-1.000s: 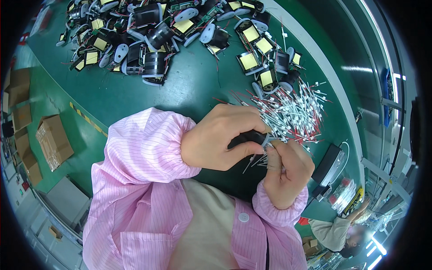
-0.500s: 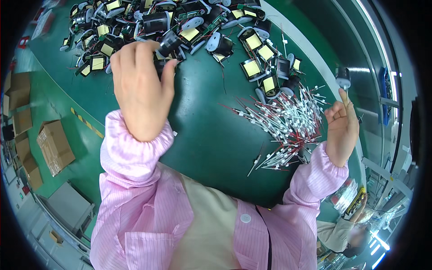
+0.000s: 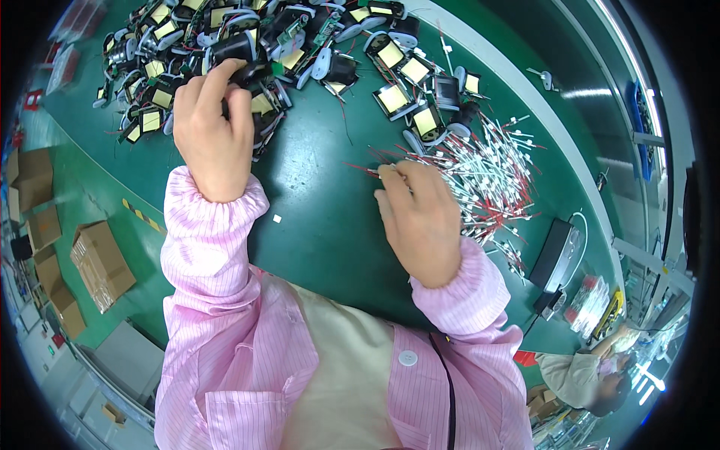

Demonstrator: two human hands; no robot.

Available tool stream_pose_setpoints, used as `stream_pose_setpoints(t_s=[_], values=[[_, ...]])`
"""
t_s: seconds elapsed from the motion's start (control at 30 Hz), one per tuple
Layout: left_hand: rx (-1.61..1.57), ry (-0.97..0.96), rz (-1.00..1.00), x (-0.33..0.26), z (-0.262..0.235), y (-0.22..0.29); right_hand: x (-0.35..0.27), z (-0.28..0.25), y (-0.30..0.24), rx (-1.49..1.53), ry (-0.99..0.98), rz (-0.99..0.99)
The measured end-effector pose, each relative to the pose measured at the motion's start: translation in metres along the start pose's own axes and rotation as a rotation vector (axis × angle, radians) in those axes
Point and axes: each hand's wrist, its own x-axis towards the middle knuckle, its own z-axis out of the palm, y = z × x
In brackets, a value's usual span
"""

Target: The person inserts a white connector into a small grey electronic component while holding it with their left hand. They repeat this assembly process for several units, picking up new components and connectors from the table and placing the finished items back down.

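My left hand [image 3: 212,139] is closed around a black cylindrical part [image 3: 252,73] with a bit of green at its end, held over the near edge of a heap of black modules [image 3: 225,49]. Those modules carry yellow pads, grey end discs and some green circuit boards. At the left edge of a pile of wire leads [image 3: 491,176], my right hand [image 3: 421,221] has its fingers curled down. A red wire [image 3: 361,168] reaches toward its fingertips, but what they grip, if anything, is hidden. The leads are white and red with small white connectors.
More modules [image 3: 424,120] lie behind the wire pile. A black box with a cable [image 3: 553,251] and clear plastic bags [image 3: 589,304] sit at the right. A small white piece [image 3: 277,219] lies near my left sleeve. Another person [image 3: 574,379] is at the lower right.
My right hand has moved left from the table's far right side to the wire pile. My left hand still has a black part, now turned and slightly further left. The whole view has shifted a little.
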Motion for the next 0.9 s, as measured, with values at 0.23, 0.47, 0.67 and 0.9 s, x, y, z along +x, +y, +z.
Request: stream_pose_setpoints(t_s=[0.23,0.47,0.67,0.9], values=[[-0.697,0.012,-0.228,-0.003,-0.011,0.018,-0.004,0.016,-0.006,-0.117,-0.016,-0.056],[-1.692,-0.29,-0.274,0.004,-0.026,0.04,0.001,-0.004,-0.002,0.331,0.145,-0.001],[-1.931,-0.501,-0.322,-0.006,-0.005,0.051,-0.011,-0.027,-0.006,1.142,0.249,0.507],[-1.707,-0.701,-0.497,-0.014,-0.005,0.067,-0.015,-0.035,-0.007,1.075,0.327,0.495]])
